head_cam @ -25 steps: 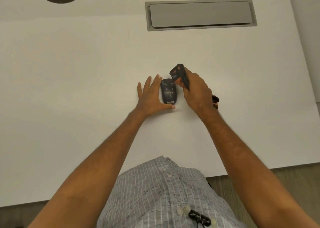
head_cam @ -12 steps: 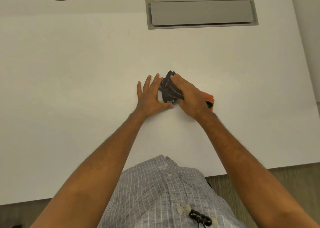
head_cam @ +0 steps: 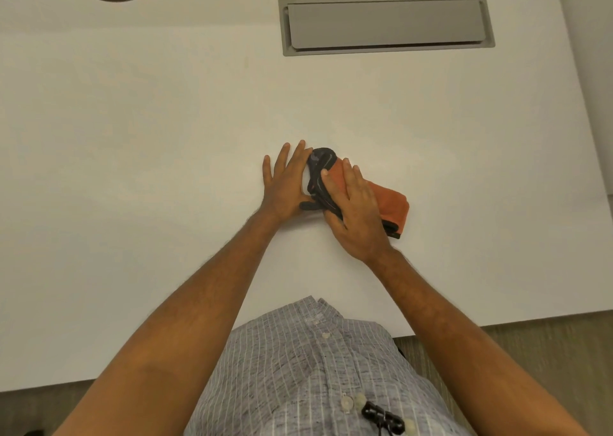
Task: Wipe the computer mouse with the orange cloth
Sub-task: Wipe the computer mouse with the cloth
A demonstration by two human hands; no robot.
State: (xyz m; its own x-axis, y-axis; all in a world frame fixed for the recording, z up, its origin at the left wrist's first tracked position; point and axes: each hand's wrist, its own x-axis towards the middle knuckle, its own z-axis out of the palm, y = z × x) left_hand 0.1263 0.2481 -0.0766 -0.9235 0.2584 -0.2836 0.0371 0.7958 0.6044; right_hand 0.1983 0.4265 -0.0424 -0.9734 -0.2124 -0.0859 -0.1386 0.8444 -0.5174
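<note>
Taking the mouse as my reference, I see my left hand (head_cam: pixel 284 183) lying flat on the white desk (head_cam: pixel 132 170) just to its left, fingers spread and open, the thumb reaching under toward the near end; it holds nothing but seems to brace the mouse from that side. The computer mouse (head_cam: pixel 307 205) itself sits between the hands and is almost wholly covered, with only a dark sliver showing at the near end. Over it lies the orange cloth (head_cam: pixel 391 203), dark-edged, its bunched edge rising at the far end of the mouse and its tail trailing off to the right. My right hand (head_cam: pixel 355 210) presses down on the cloth, fingers extended rather than curled. I judge the risks to be the mouse skidding out if the left hand lets go, or the cloth bunching and sliding over without cleaning.
</note>
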